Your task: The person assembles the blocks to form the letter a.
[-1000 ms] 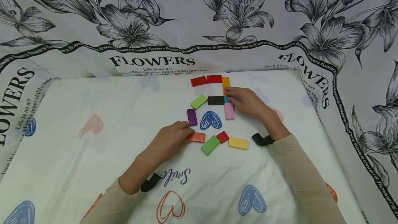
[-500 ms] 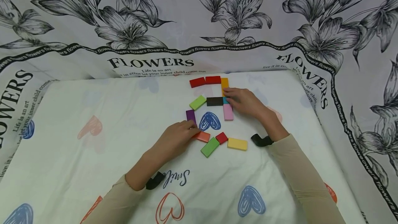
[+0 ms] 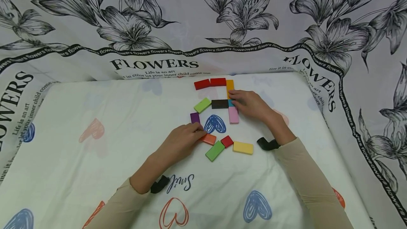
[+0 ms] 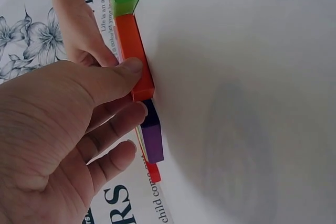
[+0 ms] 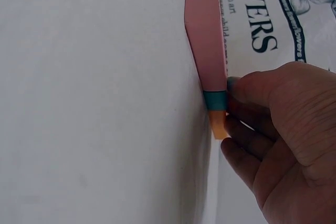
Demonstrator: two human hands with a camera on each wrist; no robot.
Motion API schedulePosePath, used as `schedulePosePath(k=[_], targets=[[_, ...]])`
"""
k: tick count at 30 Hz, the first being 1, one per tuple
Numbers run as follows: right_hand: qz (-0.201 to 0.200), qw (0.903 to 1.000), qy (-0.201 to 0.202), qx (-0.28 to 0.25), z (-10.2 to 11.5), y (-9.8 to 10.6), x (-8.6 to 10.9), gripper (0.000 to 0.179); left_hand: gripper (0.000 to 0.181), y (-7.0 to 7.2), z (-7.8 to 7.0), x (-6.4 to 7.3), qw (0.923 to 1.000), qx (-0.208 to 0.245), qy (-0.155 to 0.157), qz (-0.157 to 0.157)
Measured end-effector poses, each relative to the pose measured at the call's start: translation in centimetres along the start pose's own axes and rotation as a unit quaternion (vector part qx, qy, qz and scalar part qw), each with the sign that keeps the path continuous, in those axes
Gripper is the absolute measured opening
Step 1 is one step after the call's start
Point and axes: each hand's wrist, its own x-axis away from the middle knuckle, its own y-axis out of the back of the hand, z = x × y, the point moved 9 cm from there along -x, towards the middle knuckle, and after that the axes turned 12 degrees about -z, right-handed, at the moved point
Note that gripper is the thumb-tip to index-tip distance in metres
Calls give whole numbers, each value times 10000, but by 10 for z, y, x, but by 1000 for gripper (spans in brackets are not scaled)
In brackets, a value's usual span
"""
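Observation:
My left hand [image 3: 181, 140] pinches an orange block [image 3: 208, 139], its thumb on the block's near side in the left wrist view. Touching that block's end is a purple block [image 4: 153, 137], partly covered by the left fingers in the head view. My right hand [image 3: 251, 104] rests its fingertips against a small blue block [image 5: 215, 100] and a yellow-orange block [image 3: 230, 85]. A pink block [image 5: 203, 35] adjoins the blue one, and a black block [image 3: 219, 104] lies on its left. A green block [image 3: 214, 151] touches the orange block's right end.
The blocks form a curved line on a white cloth [image 3: 127, 172] printed with hearts. Two red blocks [image 3: 218, 82] lie at the far end, a lime block [image 3: 202, 105] beside the black one. A small red block [image 3: 227, 141] and a yellow block [image 3: 243, 147] lie nearer.
My left hand has moved right and turned the orange block, bringing its right end to the green block. The purple block is now more covered by the fingers. The right hand stays put.

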Motion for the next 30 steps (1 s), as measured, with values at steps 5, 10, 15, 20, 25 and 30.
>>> schedulePosePath(k=[5,10,15,20,25,30], targets=[[26,10000,39,-2,1,0,0,41,32,0,0,-1,10000,28,-16,-45],[14,10000,89,-2,1,-1,0,41,33,0,2,-1,9999,100,41,-46],[-39,9999,134,-2,1,-1,0,40,33,-1,4,-1,9999,104,43,-70],[-16,10000,94,-28,1,0,1,40,33,-1,4,-2,9999,92,29,-73],[-10,10000,87,-44,1,0,1,40,32,0,4,-2,9999,105,0,-128],[-14,9999,116,-53,2,0,1,40,32,-1,3,-3,9998,86,-21,-162]])
